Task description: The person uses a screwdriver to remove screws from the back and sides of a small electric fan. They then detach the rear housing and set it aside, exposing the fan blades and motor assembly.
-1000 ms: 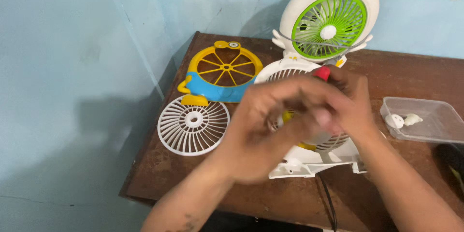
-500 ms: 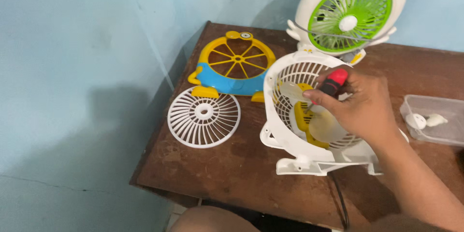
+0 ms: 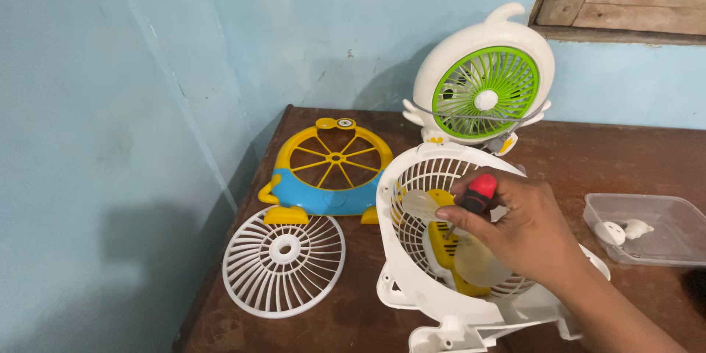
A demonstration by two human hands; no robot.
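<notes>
Your left hand has left view; your right hand [image 3: 526, 232], fingers gripping the red-handled screwdriver [image 3: 474, 197], should hold it plumb inside the white fan housing [image 3: 412, 176].

Our right hand [image 3: 526, 232] reaches in from the lower right, forearm angled up and leftward across the frame, wrist straight, knuckles up. Our fingers [image 3: 460, 217] curl together in a closed pinch. Our left hand lies out of view.
</notes>
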